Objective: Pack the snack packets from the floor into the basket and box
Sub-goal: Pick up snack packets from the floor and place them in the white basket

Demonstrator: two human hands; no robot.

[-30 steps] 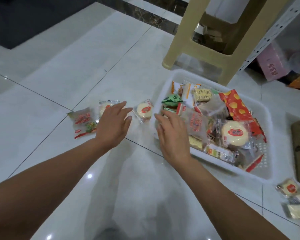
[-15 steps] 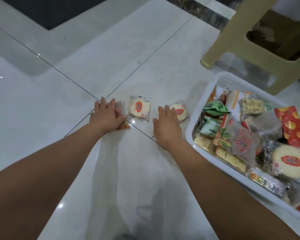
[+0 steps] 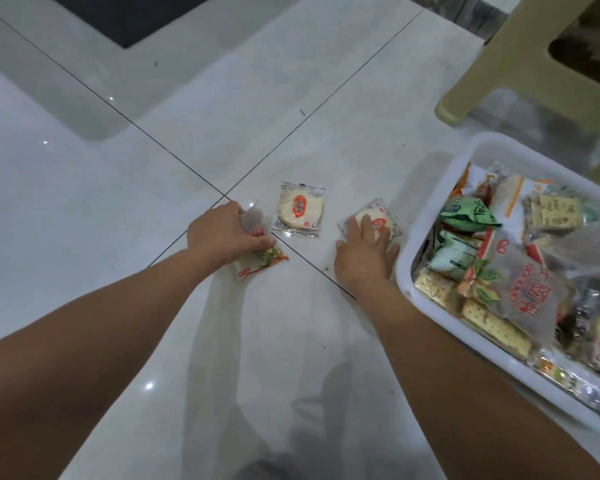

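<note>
the left hand (image 3: 224, 233) curls round a clear packet (image 3: 253, 220) with red and green print, down on the floor (image 3: 118, 202). the right hand (image 3: 362, 252) lies with fingers spread and fairly straight on a round cake packet (image 3: 381, 219), just left of the full white basket (image 3: 404, 271). a second round cake packet (image 3: 300, 209) lies between the hands, touched by neither.

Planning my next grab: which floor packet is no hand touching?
The middle clear packet with a round pale cake; the left hand grips the red-and-green printed packet, the right hand covers the other cake packet.
</note>
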